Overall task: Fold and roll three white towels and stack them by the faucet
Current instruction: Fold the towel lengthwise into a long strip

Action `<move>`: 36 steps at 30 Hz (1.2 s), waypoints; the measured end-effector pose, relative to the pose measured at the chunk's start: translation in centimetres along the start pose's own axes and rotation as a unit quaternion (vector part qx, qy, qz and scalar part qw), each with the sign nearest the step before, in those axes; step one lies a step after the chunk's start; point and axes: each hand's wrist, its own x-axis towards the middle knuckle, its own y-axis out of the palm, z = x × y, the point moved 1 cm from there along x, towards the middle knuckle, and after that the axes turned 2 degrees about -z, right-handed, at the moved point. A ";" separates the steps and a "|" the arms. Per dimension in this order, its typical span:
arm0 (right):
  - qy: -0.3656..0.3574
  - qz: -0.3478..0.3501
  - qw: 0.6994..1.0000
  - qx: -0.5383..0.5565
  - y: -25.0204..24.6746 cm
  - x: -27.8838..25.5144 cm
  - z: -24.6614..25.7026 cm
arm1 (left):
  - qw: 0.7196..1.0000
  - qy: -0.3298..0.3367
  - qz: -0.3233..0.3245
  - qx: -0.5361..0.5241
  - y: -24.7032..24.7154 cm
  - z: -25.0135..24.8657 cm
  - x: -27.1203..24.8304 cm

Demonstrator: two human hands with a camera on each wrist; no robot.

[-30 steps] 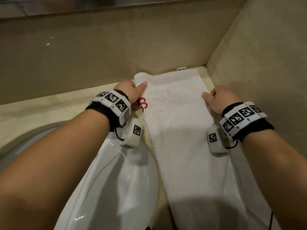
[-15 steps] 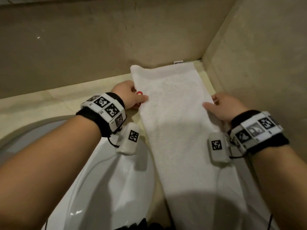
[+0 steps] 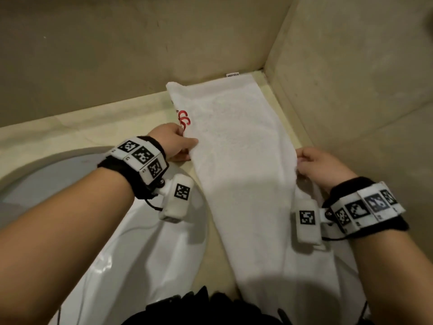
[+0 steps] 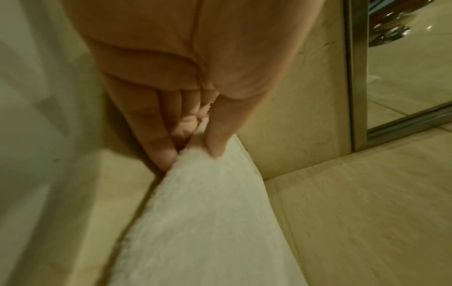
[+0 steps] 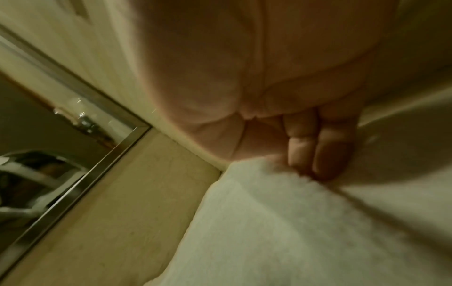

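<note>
A long white towel (image 3: pixel 236 160), folded into a narrow strip, lies on the beige counter and runs from the back corner toward me. Red embroidered letters (image 3: pixel 184 119) show at its left edge. My left hand (image 3: pixel 173 143) pinches the towel's left edge between thumb and fingers; the left wrist view shows the thumb and fingertips (image 4: pixel 215 143) clamped on the towel (image 4: pixel 208 212). My right hand (image 3: pixel 314 165) grips the right edge at about the same height, its fingers (image 5: pixel 325 154) curled into the towel (image 5: pixel 281 222). No faucet or other towels are in view.
A white oval sink basin (image 3: pixel 145 249) sits left of the towel. Beige walls (image 3: pixel 140 43) close the counter at the back and right (image 3: pixel 363 78), forming a corner. A mirror frame (image 4: pixel 357 77) stands at the back. Bare counter (image 3: pixel 93 123) lies behind the sink.
Both hands have slid along the towel's edges toward me, from near its far end to about its middle. The red lettering, earlier by my left fingers, now lies beyond them.
</note>
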 end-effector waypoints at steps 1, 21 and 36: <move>-0.002 0.019 0.999 0.035 0.1 -0.6 -0.3 | 1.000 0.002 -0.007 0.002 0.3 0.2 -0.3; -0.045 0.045 0.967 0.245 1.5 -6.1 -2.7 | 0.998 -0.004 0.040 -0.042 6.1 5.1 -6.6; 0.027 -0.103 0.944 0.312 0.8 -7.5 -4.2 | 0.998 0.006 0.064 -0.002 7.4 8.0 -9.3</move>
